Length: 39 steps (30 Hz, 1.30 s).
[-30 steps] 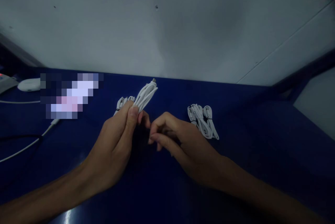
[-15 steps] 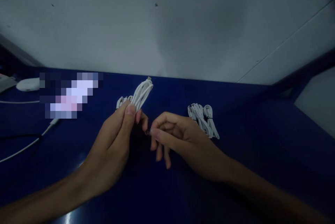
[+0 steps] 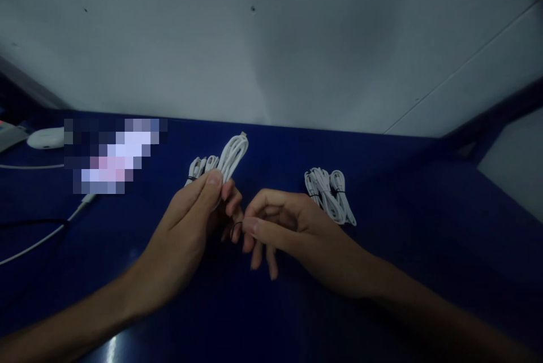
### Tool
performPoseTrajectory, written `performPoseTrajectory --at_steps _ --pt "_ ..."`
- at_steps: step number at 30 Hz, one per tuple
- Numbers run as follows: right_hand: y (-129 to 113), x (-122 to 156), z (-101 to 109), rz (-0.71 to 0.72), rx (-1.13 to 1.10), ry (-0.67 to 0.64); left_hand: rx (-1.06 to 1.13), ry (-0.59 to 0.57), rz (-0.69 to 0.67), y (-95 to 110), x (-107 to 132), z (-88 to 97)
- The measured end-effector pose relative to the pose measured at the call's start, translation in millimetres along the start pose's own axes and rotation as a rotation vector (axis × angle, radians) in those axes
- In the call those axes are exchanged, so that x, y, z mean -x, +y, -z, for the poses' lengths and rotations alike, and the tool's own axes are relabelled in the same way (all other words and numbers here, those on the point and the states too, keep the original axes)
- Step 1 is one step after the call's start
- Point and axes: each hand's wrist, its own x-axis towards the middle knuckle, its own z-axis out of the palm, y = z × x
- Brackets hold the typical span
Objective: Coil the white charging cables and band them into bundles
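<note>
A folded bundle of white cable (image 3: pixel 232 156) stands up from my left hand (image 3: pixel 190 219), its metal plug showing at the top. My left thumb and fingers are closed around the lower part, which they hide. Between the thumb and forefinger of my right hand (image 3: pixel 282 224) is a thin black twist tie (image 3: pixel 235 226). It bends in a small loop toward the left fingers, just below the bundle. Behind my left hand lie more white cable bundles (image 3: pixel 197 168), partly covered. Several tied white cable bundles (image 3: pixel 328 196) lie together beyond my right hand.
On the left of the blue table (image 3: pixel 237 318) are a white rounded device (image 3: pixel 44 138), a pixelated bright patch (image 3: pixel 121 156) and a white cord (image 3: pixel 46 249) with a dark cord crossing it. A grey wall (image 3: pixel 190 40) rises along the back edge.
The held cable bundle has come down slightly. Both hands have lowered a little, and the black twist tie now shows as a clearer loop by the left fingers.
</note>
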Motion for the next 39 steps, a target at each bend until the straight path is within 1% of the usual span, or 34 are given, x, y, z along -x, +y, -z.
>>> performPoseTrajectory --at_steps 3,7,9,12,17,20,24,26,29,31,33,35,39 --pt "-1 0 0 -0.012 -0.031 -0.01 -0.04 0.015 0.004 -3 0 1.3" --pt "-2 -1 2 -0.043 -0.056 -0.009 -0.18 0.042 -0.026 -2 3 1.2" --pt "-3 -1 3 -0.023 -0.054 -0.018 -0.24 0.045 -0.045 0 6 0.5" --pt "-4 2 6 0.097 -0.004 0.003 -0.277 0.017 -0.065 0 9 0.7" --pt "-4 5 7 0.405 0.155 0.203 -0.314 -0.067 -0.012 -3 12 4.2" --pt "-2 4 4 0.537 0.253 0.303 -0.355 -0.086 -0.019 -4 14 5.2" --pt "1 2 -3 0.576 0.378 0.41 -0.479 -0.139 -0.094 -4 16 3.5" --pt "2 2 -6 0.58 0.466 0.468 -0.476 -0.151 -0.106 -4 16 2.2" --pt "3 3 -8 0.62 0.617 0.545 -0.416 -0.114 -0.069 -4 17 1.2" --pt "4 2 -8 0.678 0.691 0.578 -0.38 -0.091 -0.035 -4 18 1.1" --pt "5 0 -8 0.741 0.742 0.594 -0.375 -0.079 -0.027 -4 20 0.9" --pt "6 -2 -7 0.784 0.787 0.582 -0.398 -0.065 -0.057 -4 21 0.2" --pt "9 -4 -6 0.775 0.815 0.53 -0.435 -0.077 -0.1 -2 22 -0.9"
